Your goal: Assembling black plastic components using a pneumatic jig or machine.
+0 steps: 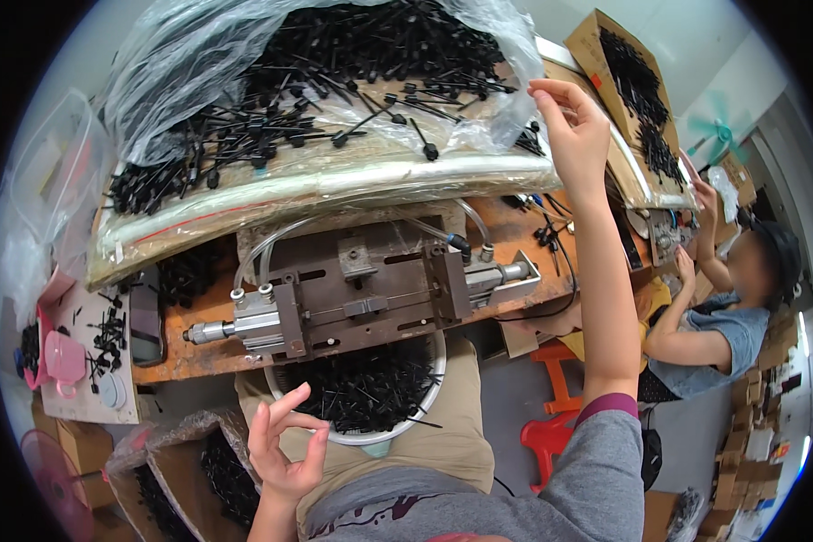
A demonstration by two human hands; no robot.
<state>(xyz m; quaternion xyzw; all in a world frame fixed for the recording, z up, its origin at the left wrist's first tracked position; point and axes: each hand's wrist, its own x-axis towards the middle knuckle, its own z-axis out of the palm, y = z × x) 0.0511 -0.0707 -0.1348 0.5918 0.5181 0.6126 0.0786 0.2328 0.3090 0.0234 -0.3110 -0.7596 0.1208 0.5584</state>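
Grey shirt cloth lies nearest, on the near side of the machine, cut off below. Far left of the machine, a pink fan fades into the dark rim; a pink basket sits farther back. Nearer, left of the machine, a carton runs out of view. The left hand, just short of the machine, is loosely curled, thumb apart, with nothing visible in it. Beside it, a white bowl of black parts has its far side hidden beneath the machine. Under the machine is an orange wooden bench, largely covered behind by a film-wrapped board. Beyond the machine, a heap of the same parts is partly veiled by a clear bag. Behind the machine's right end, the right hand has thumb and fingertip bent together at the bag's edge; I cannot tell whether they pinch anything. Right of the machine, a red stool stands on grey floor; farther right are a co-worker and a blurred green fan.
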